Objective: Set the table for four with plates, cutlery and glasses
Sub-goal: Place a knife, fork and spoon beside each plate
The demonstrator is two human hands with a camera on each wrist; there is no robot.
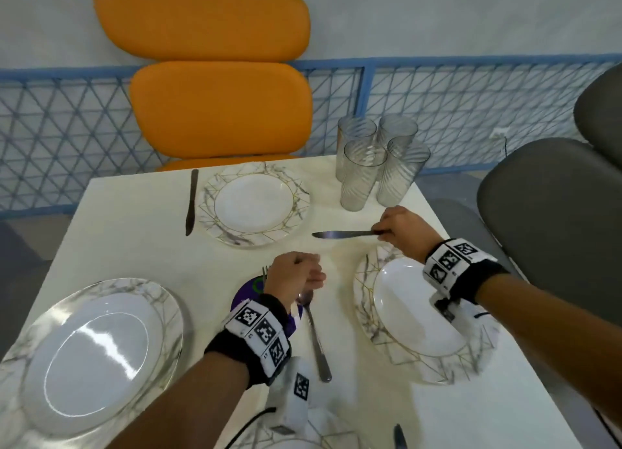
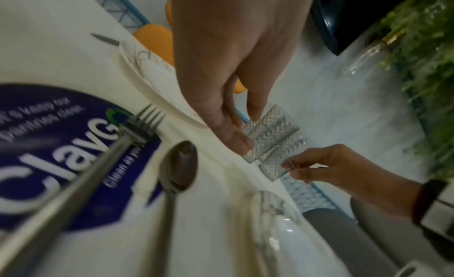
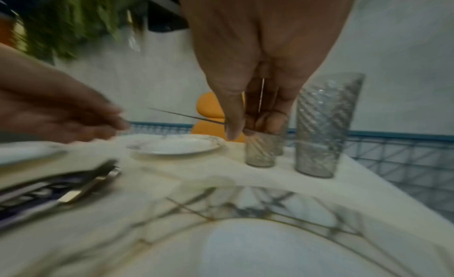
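Observation:
My right hand (image 1: 383, 231) pinches the handle of a table knife (image 1: 340, 235), which points left and hovers between the far plate (image 1: 215, 219) and the right plate (image 1: 420, 317). In the right wrist view, thumb and fingers (image 3: 248, 128) close on the knife (image 3: 184, 116). My left hand (image 1: 303, 270) hovers over the table's middle with relaxed fingers (image 2: 248, 131) and holds nothing. Under it lie a fork (image 2: 137, 128) and a spoon (image 1: 313, 334). A second knife (image 1: 192, 203) lies left of the far plate. Several ribbed glasses (image 1: 377, 159) stand together at the far right corner.
A third plate (image 1: 91, 357) sits at the left, and a fourth plate's rim (image 1: 336, 437) shows at the near edge beside another knife (image 1: 399, 437). A purple sticker (image 1: 249, 292) marks the table centre. An orange chair (image 1: 218, 108) stands behind, a grey chair (image 1: 555, 213) to the right.

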